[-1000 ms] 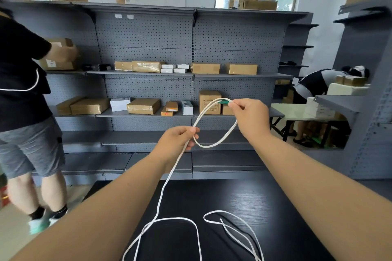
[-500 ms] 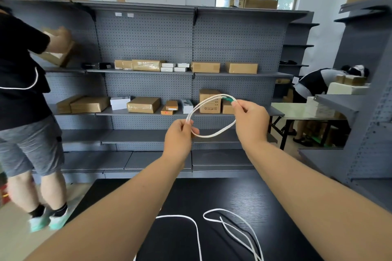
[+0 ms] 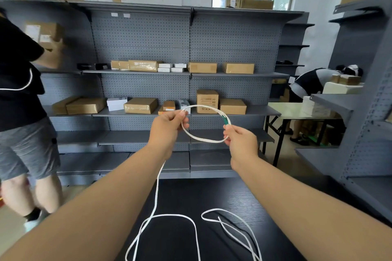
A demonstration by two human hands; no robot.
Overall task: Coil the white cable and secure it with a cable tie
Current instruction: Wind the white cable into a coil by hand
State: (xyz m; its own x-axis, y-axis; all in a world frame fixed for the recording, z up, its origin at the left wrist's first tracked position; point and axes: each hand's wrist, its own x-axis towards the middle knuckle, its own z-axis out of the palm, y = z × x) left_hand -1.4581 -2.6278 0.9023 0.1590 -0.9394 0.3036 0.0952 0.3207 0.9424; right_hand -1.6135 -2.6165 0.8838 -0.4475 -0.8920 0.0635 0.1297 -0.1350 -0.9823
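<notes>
Both hands raised in front of the chest, above the near end of a black surface (image 3: pixel 214 195).

Left hand (image 3: pixel 167 127): fingers curled, thumb and fingertips pinching the white cable (image 3: pixel 202 140) at the left side of a single loop held in the air.

Right hand (image 3: pixel 241 142): fingers curled, pinching the loop's right side, just below a green connector (image 3: pixel 226 121) at the cable's end. The connector points up and back along the top arc of the loop.

The loop is roughly oval and spans the gap between the two hands. Only one turn is formed.

The rest of the cable drops from under the left hand, passes between the forearms and lands on the surface. There it lies slack in broad bends, one arch near the middle and a crossed tangle to the right, running off the bottom edge of the view.

Behind: grey pegboard shelving (image 3: pixel 144 44) with cardboard boxes (image 3: pixel 141 105). A person in a black top and grey shorts (image 3: pixel 19 91) stands at far left, lifting a box. Another person (image 3: pixel 311 83) bends over at a pale table on the right.
</notes>
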